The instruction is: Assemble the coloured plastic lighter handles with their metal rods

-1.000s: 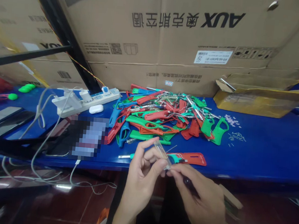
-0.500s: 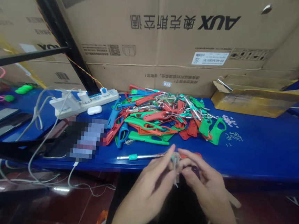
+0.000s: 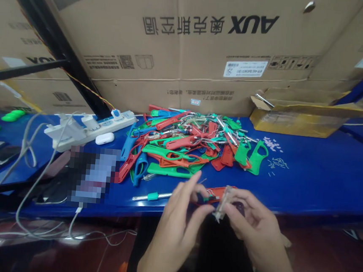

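Observation:
My right hand [image 3: 252, 220] pinches a clear plastic lighter tank [image 3: 223, 204] between thumb and fingers. A dark rounded handle [image 3: 239, 207] is tucked in the same palm; the rest of that tool is hidden. My left hand [image 3: 182, 216] is beside the tank with thumb and fingers apart. Behind the fingers lies an orange-red lighter shell [image 3: 224, 192], partly covered, with thin wires and small dark parts near it. A metal lighter tube with a teal collar [image 3: 152, 196] lies at the table's front edge, its right end hidden by my left hand.
A heap of red, green, blue and orange lighter parts [image 3: 184, 142] covers the middle of the blue table [image 3: 304, 180]. Small pink pieces [image 3: 272, 145] and thin pins [image 3: 277, 163] lie right of it. A carton [image 3: 297, 123], power strip [image 3: 106, 125] and phone [image 3: 93, 179] stand around.
My left hand has drawn away from the clear tank, its fingers spreading. The tank stays in my right hand, now tilted and more exposed. The view has shifted slightly to the right.

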